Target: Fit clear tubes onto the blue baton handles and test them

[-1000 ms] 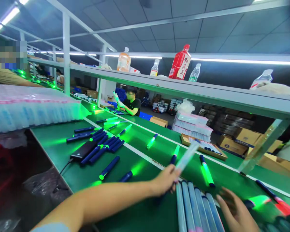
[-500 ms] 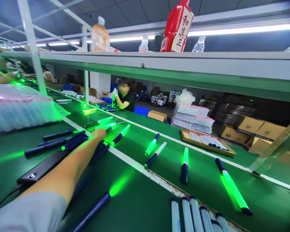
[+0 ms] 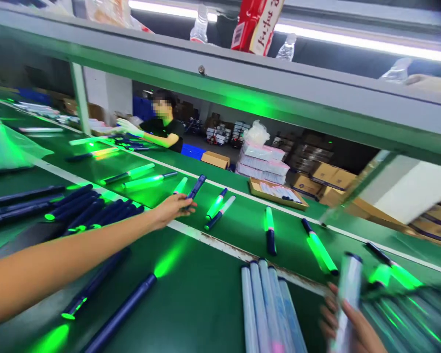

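My left hand (image 3: pixel 174 210) reaches over the green bench, its fingers closed round a dark blue flashlight handle (image 3: pixel 197 187) that points up and away. At the lower right, my blurred right hand (image 3: pixel 356 323) grips a whitish translucent tube (image 3: pixel 349 284) with a dark cap, held nearly upright. Between the hands lies a row of similar capped tubes (image 3: pixel 266 304). Left of it, a dark flashlight handle (image 3: pixel 121 314) shines green from its far end. More dark handles (image 3: pixel 81 206) lie bunched under and beyond my left forearm.
Several green-lit sticks (image 3: pixel 319 252) lie spread along the conveyor belt (image 3: pixel 238 225) beyond a white rail. A person (image 3: pixel 169 127) in a black top and light gloves works across it. An overhead shelf (image 3: pixel 220 73) carries bottles. A carton (image 3: pixel 279 193) of tubes stands on the far side.
My left hand has moved right from the bunch of dark handles, bringing one with it. My right hand has come into view with a tube. The view has turned right.
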Tool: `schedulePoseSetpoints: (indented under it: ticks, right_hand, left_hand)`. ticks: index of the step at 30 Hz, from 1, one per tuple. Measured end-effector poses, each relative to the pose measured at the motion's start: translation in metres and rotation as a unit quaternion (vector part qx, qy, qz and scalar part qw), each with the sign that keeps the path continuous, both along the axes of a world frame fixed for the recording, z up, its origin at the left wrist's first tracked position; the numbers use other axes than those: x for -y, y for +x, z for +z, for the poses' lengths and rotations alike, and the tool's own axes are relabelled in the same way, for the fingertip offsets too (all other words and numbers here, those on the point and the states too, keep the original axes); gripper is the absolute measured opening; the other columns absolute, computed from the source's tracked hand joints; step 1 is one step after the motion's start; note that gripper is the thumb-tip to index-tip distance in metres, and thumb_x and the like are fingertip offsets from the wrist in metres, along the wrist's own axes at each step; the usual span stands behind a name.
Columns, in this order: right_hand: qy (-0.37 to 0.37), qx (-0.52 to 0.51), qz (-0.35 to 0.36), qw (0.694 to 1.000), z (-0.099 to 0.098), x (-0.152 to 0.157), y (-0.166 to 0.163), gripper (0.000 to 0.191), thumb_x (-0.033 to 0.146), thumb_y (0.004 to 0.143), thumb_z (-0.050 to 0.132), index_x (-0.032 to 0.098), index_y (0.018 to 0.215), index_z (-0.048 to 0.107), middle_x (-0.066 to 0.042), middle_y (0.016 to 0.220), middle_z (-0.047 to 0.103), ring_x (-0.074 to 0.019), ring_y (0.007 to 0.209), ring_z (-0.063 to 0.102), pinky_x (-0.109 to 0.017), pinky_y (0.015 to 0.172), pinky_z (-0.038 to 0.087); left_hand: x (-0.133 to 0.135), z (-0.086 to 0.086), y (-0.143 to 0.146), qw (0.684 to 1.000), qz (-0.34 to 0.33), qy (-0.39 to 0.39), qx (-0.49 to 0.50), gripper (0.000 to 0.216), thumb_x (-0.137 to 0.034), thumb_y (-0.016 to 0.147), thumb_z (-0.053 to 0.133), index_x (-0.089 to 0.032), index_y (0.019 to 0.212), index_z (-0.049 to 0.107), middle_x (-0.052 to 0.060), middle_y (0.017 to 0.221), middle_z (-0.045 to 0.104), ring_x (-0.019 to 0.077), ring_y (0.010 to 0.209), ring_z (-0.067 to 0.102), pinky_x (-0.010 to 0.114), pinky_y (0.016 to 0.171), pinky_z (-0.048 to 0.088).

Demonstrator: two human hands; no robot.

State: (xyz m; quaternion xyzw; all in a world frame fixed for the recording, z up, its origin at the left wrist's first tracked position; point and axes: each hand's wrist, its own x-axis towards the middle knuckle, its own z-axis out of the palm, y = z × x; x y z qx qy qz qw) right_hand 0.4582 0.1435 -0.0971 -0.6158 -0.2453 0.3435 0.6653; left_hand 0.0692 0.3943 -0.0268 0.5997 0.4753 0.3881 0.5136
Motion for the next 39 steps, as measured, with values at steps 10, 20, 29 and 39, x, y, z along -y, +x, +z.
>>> schedulePoseSetpoints:
  ticks: [10, 20, 29, 39]
  right_hand:
    - [0.29, -0.11, 0.072, 0.948, 0.058, -0.013, -0.121, 0.032, 0.033, 0.078, 0.074, 0.023, 0.105, 0.059, 0.008, 0.073, 0.053, -0.0038, 0.053, 0.043, -0.017, 0.049, 0.036]
    - [0.343, -0.227, 0.047, 0.91, 0.054, 0.004, -0.116, 0.02, 0.035, 0.091, 0.064, 0.022, 0.102, 0.054, 0.009, 0.075, 0.044, -0.0013, 0.051, 0.037, -0.014, 0.048, 0.035]
    - [0.363, -0.234, 0.093, 0.897, 0.057, 0.014, -0.12, 0.017, 0.034, 0.087, 0.064, 0.024, 0.098, 0.056, 0.01, 0.07, 0.039, -0.0025, 0.047, 0.03, -0.014, 0.044, 0.032]
    - [0.358, -0.188, 0.099, 0.909, 0.055, 0.02, -0.128, 0.014, 0.036, 0.087, 0.062, 0.025, 0.095, 0.057, 0.01, 0.068, 0.033, -0.0027, 0.045, 0.023, -0.013, 0.043, 0.028]
  left_hand:
    - [0.244, -0.056, 0.093, 0.893, -0.384, -0.184, 0.146, 0.021, -0.03, 0.086, 0.066, -0.018, 0.1, 0.056, 0.001, 0.089, 0.065, 0.0143, 0.071, 0.063, 0.029, 0.071, 0.049]
    - [0.253, -0.085, 0.106, 0.931, -0.345, -0.052, 0.108, 0.035, -0.054, 0.098, 0.054, -0.02, 0.105, 0.055, -0.001, 0.083, 0.057, 0.0114, 0.064, 0.057, 0.023, 0.056, 0.044]
    - [0.251, -0.087, 0.104, 0.946, -0.323, 0.038, 0.011, 0.039, -0.053, 0.098, 0.053, -0.022, 0.122, 0.059, -0.002, 0.078, 0.062, 0.0142, 0.063, 0.057, 0.025, 0.057, 0.044]
    - [0.254, -0.082, 0.105, 0.952, -0.274, 0.134, 0.008, 0.035, -0.045, 0.095, 0.06, -0.024, 0.121, 0.067, 0.0, 0.09, 0.073, 0.0188, 0.077, 0.064, 0.026, 0.068, 0.045]
